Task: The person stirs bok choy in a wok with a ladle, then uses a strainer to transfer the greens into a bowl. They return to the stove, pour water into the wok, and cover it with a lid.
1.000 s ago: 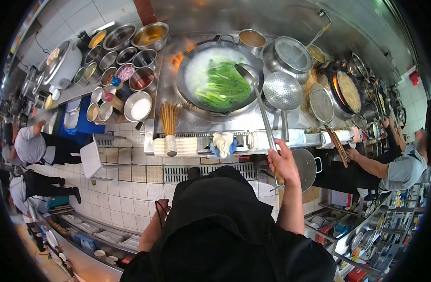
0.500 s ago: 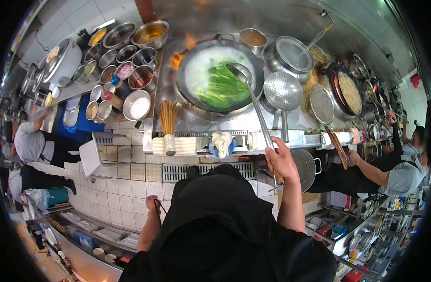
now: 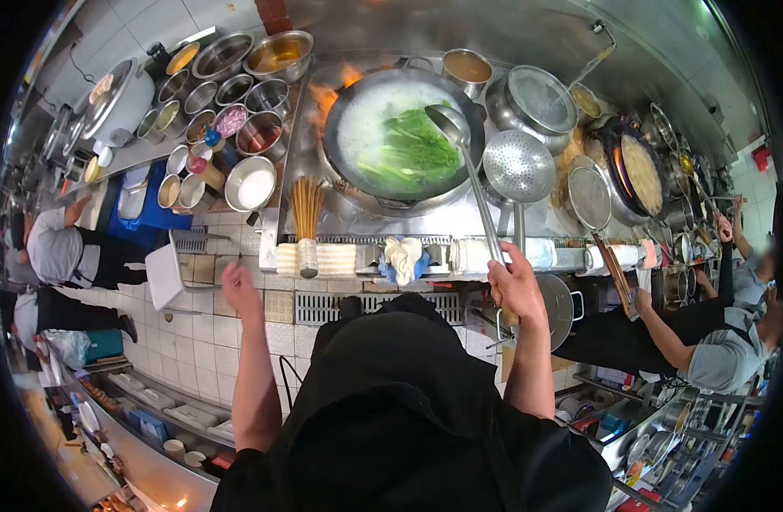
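My right hand is closed round the handle of a long metal ladle in front of the stove. The ladle's bowl rests at the right side of the leafy greens, which lie in foamy liquid inside a large wok. Out over the tiled floor, left of my body, my left hand is raised and blurred, so its fingers cannot be made out. A perforated skimmer sits just right of the wok, and a bamboo brush stands to its lower left.
Flames rise at the wok's left edge. Metal bowls, including one of white powder, crowd the left counter. A lidded pot and a second wok are to the right. A co-worker stands right; other people are at far left.
My left hand has moved up and forward, away from a dark cord it was at. The ladle has shifted slightly right, and the greens are bunched closer together. Flames at the wok look larger.
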`<action>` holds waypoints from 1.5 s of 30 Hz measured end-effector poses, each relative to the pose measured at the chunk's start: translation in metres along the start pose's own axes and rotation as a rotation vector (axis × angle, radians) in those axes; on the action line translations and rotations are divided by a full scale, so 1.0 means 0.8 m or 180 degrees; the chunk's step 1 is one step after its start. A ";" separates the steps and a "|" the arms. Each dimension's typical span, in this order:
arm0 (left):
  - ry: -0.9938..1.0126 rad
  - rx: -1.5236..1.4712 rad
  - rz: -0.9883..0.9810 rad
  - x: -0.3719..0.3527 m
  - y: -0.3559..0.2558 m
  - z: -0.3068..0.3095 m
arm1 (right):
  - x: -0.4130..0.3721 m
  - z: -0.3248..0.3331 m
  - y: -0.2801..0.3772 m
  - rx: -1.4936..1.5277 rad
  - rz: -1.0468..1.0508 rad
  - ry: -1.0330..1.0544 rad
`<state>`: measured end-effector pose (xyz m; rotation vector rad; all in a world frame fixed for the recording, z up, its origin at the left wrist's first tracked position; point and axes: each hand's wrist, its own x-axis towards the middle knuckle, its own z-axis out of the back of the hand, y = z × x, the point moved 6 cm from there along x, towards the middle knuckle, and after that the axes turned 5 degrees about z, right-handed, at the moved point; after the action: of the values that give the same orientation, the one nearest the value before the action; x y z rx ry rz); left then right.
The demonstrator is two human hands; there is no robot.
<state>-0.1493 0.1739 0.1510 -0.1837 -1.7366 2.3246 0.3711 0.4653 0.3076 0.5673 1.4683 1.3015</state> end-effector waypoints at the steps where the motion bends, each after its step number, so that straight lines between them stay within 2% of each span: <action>1: 0.0232 0.0023 -0.0262 -0.008 -0.029 -0.034 | 0.000 0.002 -0.001 0.0015 0.0005 -0.0024; 3: 0.0832 0.0119 -0.0421 -0.038 -0.082 -0.101 | -0.001 0.006 -0.003 0.0056 0.0001 -0.0012; 5: 0.1381 -0.0046 -0.0267 -0.074 -0.132 -0.155 | -0.001 0.011 -0.005 0.0105 0.0006 -0.0014; 6: 0.1399 -0.0046 -0.0279 -0.088 -0.147 -0.172 | -0.003 0.014 -0.006 0.0082 0.0017 -0.0045; 8: 0.1969 -0.0070 -0.0058 -0.116 -0.160 -0.210 | -0.007 0.021 -0.009 0.0070 0.0022 -0.0096; 9: 0.1987 -0.0066 -0.0067 -0.122 -0.159 -0.221 | -0.008 0.025 -0.012 0.0113 0.0012 -0.0117; 12: 0.2647 -0.0041 -0.0043 -0.150 -0.162 -0.258 | -0.014 0.036 -0.020 0.0211 0.0028 -0.0191; 13: 0.2656 -0.0040 -0.0052 -0.157 -0.172 -0.263 | -0.016 0.040 -0.022 0.0254 0.0063 -0.0232; 15: 0.3289 0.0138 0.0055 -0.183 -0.184 -0.282 | -0.020 0.047 -0.021 0.0293 0.0043 -0.0243; 17: 0.3385 0.0063 -0.0084 -0.203 -0.175 -0.312 | -0.022 0.055 -0.020 0.0331 0.0028 -0.0249; 19: 0.3932 0.0313 0.0160 -0.241 -0.189 -0.338 | -0.023 0.064 -0.020 0.0475 0.0043 -0.0273; 20: 0.3934 0.0306 0.0151 -0.254 -0.201 -0.348 | -0.023 0.069 -0.022 0.0472 0.0052 -0.0278; 22: 0.4453 0.0509 0.0102 -0.290 -0.219 -0.373 | -0.023 0.080 -0.025 0.0593 0.0145 -0.0310; 27: 0.4814 0.0595 0.0228 -0.345 -0.217 -0.425 | -0.033 0.105 -0.025 0.0740 0.0231 -0.0414; 29: 0.4930 0.0526 0.0626 -0.365 -0.217 -0.431 | -0.038 0.116 -0.032 0.0782 0.0281 -0.0459; 31: 0.5028 0.0620 0.0593 -0.377 -0.204 -0.440 | -0.042 0.126 -0.042 0.0858 0.0296 -0.0470; 45: 0.4789 0.0573 0.1023 -0.387 -0.185 -0.459 | -0.030 0.179 -0.081 0.0973 0.0250 -0.0622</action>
<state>0.2533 0.4737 0.1745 -1.6903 -0.6933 1.5096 0.5260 0.4852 0.2772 0.9341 1.5013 1.0528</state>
